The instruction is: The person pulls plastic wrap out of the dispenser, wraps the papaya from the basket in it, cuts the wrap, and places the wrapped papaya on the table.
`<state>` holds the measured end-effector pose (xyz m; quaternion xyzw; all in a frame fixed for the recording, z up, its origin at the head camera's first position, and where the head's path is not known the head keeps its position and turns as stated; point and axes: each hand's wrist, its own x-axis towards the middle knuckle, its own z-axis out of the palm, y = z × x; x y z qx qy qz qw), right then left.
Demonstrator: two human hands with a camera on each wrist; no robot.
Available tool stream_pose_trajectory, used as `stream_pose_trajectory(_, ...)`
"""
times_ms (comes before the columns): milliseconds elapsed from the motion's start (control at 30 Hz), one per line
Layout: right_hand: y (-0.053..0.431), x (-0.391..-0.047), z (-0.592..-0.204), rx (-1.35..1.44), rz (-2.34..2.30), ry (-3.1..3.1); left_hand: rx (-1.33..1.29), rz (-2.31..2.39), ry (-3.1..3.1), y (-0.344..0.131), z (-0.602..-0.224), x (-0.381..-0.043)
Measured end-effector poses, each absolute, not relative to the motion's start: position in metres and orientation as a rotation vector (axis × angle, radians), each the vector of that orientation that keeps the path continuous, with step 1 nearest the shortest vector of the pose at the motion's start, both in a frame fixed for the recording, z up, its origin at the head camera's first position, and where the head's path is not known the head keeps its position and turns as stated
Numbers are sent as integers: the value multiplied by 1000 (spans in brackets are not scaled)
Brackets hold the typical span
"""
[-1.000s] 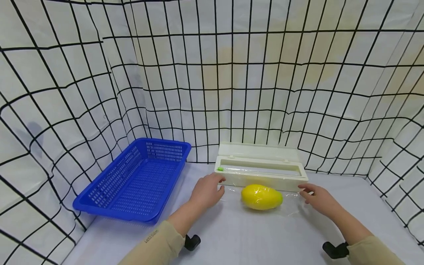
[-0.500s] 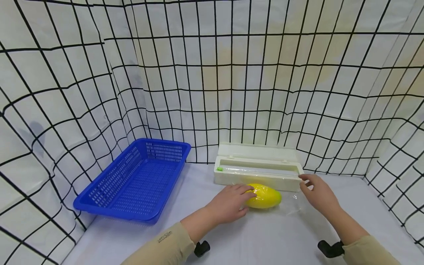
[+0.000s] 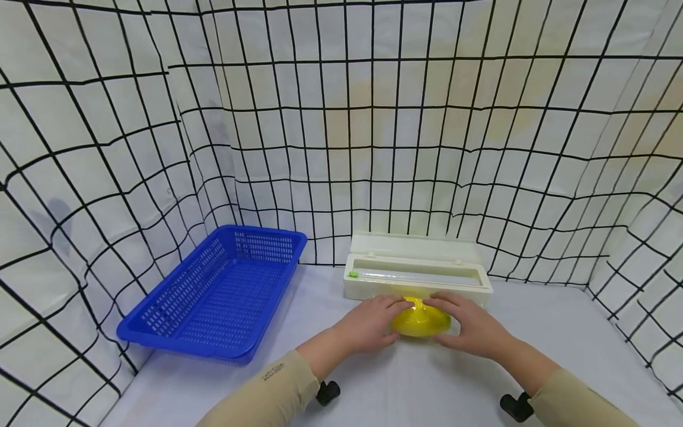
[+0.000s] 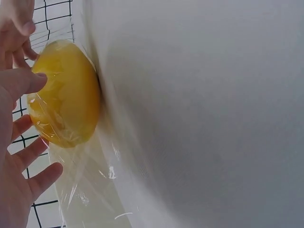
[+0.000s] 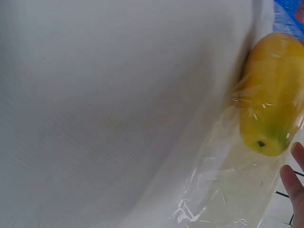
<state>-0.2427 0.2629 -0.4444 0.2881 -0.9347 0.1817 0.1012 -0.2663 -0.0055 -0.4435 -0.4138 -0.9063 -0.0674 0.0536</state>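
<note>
Sleeves (image 3: 267, 385): the forearms are clothed in beige, well back from the fingers; lettering is printed on the left one.
Black wrist pieces (image 3: 328, 392): one is seen beneath each wrist, behind the fingers.
Surface (image 3: 416, 385): white, spread below the fingers.
Left hand (image 3: 368, 326): released; its fingers are extended and spread, with tips laid over the fruit's left end.
Right hand (image 3: 477, 326): released; its fingers are spread at the fruit's right end, thumb low; how firmly they touch cannot be told.
Yellow fruit (image 3: 421, 320): set between the two hands' fingers, on its side, its greenish tip turned toward the right fingers.
Clear film (image 4: 85, 190): drawn over the fruit and wrinkled under the fingers.
White box (image 3: 416, 290): placed just beyond the fingertips, lid raised; a clear roll (image 3: 421, 277) is held inside.
Blue basket (image 3: 213, 308): set well left of the left fingers.
Black wire mesh (image 3: 348, 60): stood farthest beyond the fingers, backed with white sheeting (image 3: 384, 83).
</note>
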Motion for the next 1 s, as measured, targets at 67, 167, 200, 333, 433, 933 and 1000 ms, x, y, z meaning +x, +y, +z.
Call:
stream_pose_trajectory(67, 261, -245, -447, 874, 497, -2785, -1261, -214, -2752, -5, -445, -268)
stream_pose_trajectory(167, 260, -249, -452, 893, 456, -2797, -1260, -236, -2757, -5, -446, -270)
stream_pose_trajectory(200, 260, -250, -453, 893, 447, -2800, -1253, -250, -2767, -5, -447, -271)
stream_pose_trajectory(333, 258, -252, -457, 880, 445, -2804, -1207, -292, -2808, -4, -449, -273)
stream_pose_trajectory(433, 257, -254, -459, 865, 438, -2820, -1186, -290, -2820, -3, -451, -277)
stream_pose_trajectory(933, 255, -263, -454, 839, 536, -2855, -1237, -265, -2812, -4, -448, -284)
stream_pose_trajectory(1000, 255, -263, -454, 840, 537, -2847, -1245, -258, -2810, -3, -448, -285)
